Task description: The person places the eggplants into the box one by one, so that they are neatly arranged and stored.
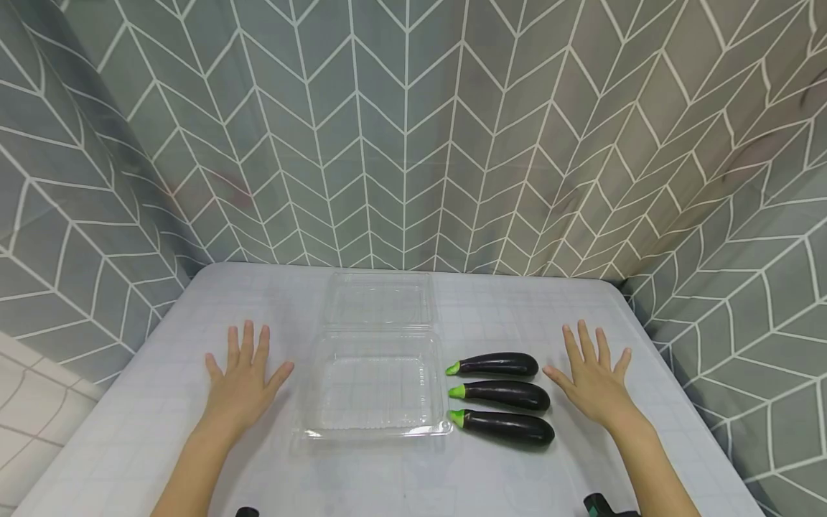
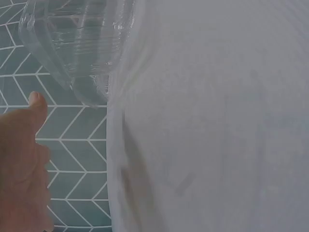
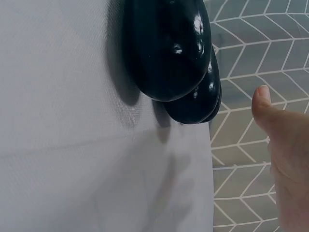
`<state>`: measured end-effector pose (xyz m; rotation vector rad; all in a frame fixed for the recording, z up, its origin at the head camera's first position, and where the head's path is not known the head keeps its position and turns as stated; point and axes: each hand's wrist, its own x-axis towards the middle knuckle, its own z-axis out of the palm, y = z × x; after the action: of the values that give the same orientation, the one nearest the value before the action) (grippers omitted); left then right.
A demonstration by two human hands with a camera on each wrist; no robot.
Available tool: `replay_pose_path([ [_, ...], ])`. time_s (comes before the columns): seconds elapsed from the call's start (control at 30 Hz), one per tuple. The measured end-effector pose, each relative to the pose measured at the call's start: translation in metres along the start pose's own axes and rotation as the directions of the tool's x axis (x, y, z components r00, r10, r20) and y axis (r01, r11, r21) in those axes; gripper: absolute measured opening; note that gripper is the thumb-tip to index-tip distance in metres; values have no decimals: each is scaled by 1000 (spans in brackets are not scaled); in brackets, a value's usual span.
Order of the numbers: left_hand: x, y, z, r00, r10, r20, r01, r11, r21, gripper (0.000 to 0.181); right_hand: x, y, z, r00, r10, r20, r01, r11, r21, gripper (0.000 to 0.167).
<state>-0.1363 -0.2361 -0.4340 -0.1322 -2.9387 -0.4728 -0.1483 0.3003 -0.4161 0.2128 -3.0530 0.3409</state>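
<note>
A clear plastic clamshell box (image 1: 377, 388) lies unfolded in the middle of the table, its lid (image 1: 379, 300) laid back toward the curtain. To its right, three dark eggplants (image 1: 504, 394) with green stem ends form a column, stems toward the box. My left hand (image 1: 239, 391) is spread flat with fingers apart, left of the box and holding nothing. On the other side, my right hand (image 1: 596, 384) is likewise spread, just right of the eggplants and not touching them. The right wrist view shows the rounded ends of the eggplants (image 3: 166, 53) near my thumb.
A white cloth covers the table (image 1: 362, 477). Grey-green curtains (image 1: 413, 143) with white chevron lines hang behind and at both sides. Dark device parts (image 1: 607, 506) show at the bottom edge near each forearm.
</note>
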Motion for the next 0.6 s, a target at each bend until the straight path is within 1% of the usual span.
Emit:
replay_pose_path([
  [0.23,-4,1,-3,999,24,32,-24,1000,-14,86,-2,-3,-3,1000,-8,-2,8,1000,-3,86],
  [0.43,-6,1,-3,998,40,50,-39,999,-18,87,-3,-5,-5,1000,-15,-2,15,1000,-8,86],
  [0.6,-7,2,-5,995,66,74,-64,998,-29,88,-4,-7,-6,1000,-28,-2,28,1000,-8,87],
])
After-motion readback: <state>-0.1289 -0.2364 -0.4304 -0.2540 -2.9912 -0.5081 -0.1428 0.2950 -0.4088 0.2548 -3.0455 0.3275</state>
